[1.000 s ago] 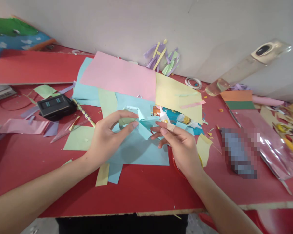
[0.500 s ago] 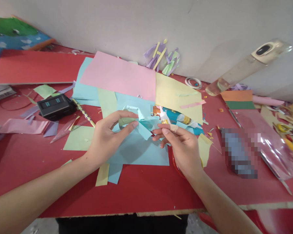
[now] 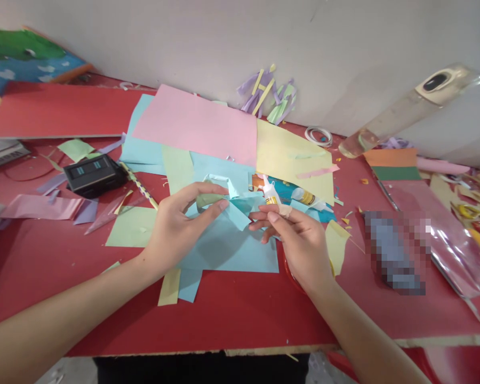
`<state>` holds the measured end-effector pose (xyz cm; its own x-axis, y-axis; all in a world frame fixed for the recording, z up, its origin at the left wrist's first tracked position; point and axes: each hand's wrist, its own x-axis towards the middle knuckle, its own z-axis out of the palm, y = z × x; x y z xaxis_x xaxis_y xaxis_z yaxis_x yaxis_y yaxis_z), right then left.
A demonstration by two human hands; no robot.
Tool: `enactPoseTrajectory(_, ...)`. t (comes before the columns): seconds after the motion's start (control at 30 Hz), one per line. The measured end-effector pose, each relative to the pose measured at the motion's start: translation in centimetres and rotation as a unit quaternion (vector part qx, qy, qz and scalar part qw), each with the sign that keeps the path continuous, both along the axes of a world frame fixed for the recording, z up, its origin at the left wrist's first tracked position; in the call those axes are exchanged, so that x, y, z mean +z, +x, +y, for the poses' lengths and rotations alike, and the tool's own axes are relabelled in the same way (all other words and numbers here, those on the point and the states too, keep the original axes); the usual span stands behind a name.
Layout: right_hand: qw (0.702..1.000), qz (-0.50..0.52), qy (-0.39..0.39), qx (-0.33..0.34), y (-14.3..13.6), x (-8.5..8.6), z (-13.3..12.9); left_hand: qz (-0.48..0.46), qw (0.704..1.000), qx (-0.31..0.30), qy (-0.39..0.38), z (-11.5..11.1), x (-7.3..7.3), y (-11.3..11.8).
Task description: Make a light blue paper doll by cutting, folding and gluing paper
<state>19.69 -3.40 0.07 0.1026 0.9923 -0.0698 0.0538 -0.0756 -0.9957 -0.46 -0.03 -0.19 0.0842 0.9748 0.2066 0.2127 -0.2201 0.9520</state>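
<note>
My left hand (image 3: 174, 224) pinches a folded light-blue paper piece (image 3: 239, 214) between thumb and index finger. A rolled green paper part (image 3: 208, 200) shows inside the curve of that hand. My right hand (image 3: 304, 242) is just to the right, thumb pressed against the index finger; whatever is between them is too small to make out. A tan wrap (image 3: 285, 211) sits around its index finger. Just beyond its fingertips is a small white glue bottle (image 3: 270, 192) with a yellow label. Below both hands lies a light-blue sheet (image 3: 232, 253).
A second glue bottle (image 3: 306, 197) lies to the right. Pink sheet (image 3: 200, 122) and yellow sheet (image 3: 292, 154) spread behind. A black box (image 3: 94, 175) and patterned stick (image 3: 140, 186) are left; a clear bottle (image 3: 400, 117) and pink plastic pouch (image 3: 436, 234) are right.
The view has shifted very slightly. Both hands and the blue paper piece keep nearly the same pose, with the right fingertips a touch farther from the paper.
</note>
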Motion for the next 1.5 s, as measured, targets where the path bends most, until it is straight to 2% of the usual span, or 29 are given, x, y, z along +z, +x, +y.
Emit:
enactPoseTrajectory(0.6, 0.999, -0.023, 0.02, -0.029, 0.13, -0.05, -0.25, 0.009, 1.0, 0.006, 0.003, -0.05, 0.04, 0.07)
enactPoseTrajectory(1.5, 0.998, 0.048, 0.003, 0.029, 0.34, -0.52, 0.07, -0.016, 1.0, -0.003, 0.007, -0.05, -0.2, 0.0)
